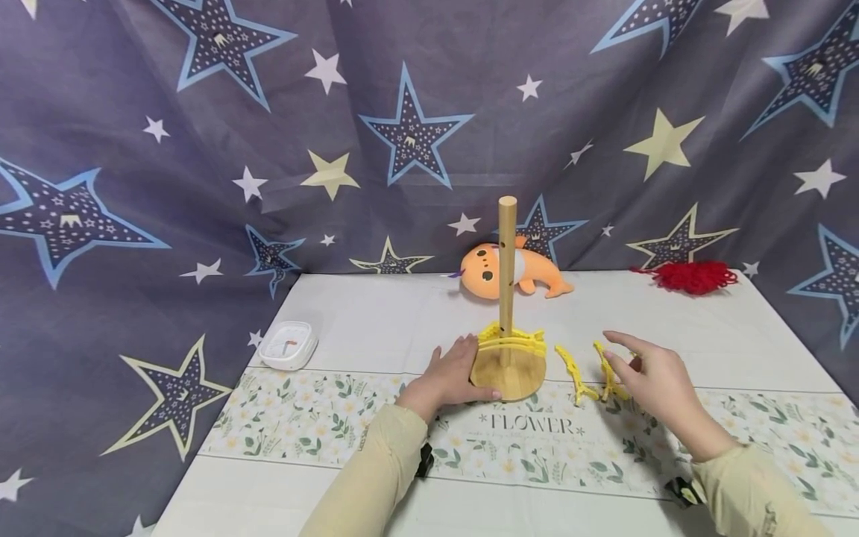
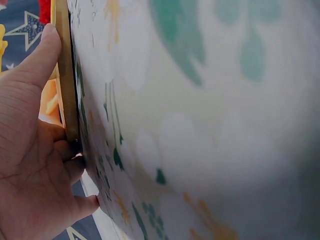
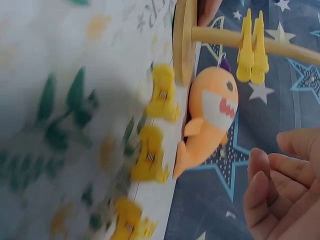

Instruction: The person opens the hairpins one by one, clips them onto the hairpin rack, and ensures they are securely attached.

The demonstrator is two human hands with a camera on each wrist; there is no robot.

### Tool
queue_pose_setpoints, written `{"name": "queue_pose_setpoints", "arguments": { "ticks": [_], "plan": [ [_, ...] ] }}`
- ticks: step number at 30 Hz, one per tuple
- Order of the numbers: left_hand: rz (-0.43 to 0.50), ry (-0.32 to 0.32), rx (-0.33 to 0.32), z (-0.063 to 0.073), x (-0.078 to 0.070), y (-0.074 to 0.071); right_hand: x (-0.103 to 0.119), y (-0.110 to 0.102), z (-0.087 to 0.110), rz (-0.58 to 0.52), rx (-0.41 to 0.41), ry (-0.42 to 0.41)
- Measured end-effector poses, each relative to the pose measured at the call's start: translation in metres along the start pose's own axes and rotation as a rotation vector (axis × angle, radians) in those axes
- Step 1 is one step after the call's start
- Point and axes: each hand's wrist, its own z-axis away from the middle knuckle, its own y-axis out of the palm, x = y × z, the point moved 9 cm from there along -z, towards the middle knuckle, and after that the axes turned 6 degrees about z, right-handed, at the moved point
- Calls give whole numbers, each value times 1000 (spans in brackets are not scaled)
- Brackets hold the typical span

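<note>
A wooden stand point(image 1: 507, 268) rises upright from its round base point(image 1: 522, 384). My left hand point(image 1: 448, 379) grips the base's left side, thumb along the front edge; in the left wrist view the other fingers curl at its rim. Two curved yellow plastic pieces point(image 1: 513, 345) hang low on the pole, side by side. To the stand's right lie more such pieces, three in the right wrist view, the nearest a forked yellow piece point(image 1: 573, 373). Over another yellow piece point(image 1: 607, 373) hovers my right hand point(image 1: 661, 388), fingers loosely bent, thumb and index apart, nothing between them.
An orange plush toy point(image 1: 479, 277) lies behind the stand against the star-printed curtain. Red yarn point(image 1: 694, 277) sits at the back right, a white clock point(image 1: 288, 345) at the left edge. A flower-printed band point(image 1: 530, 426) crosses the white table.
</note>
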Motion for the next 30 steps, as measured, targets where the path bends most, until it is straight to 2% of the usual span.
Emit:
{"name": "queue_pose_setpoints", "arguments": {
  "ticks": [10,17,23,30],
  "plan": [
    [6,1,4,-2,2,2,-35,-21,18,51,-22,57],
    [19,4,0,-2,2,1,-60,-22,28,82,43,130],
    [20,3,-5,-1,1,1,-79,-23,36,139,50,175],
    [17,0,-10,-2,2,1,-102,-17,42,205,161,236]
  ]
}}
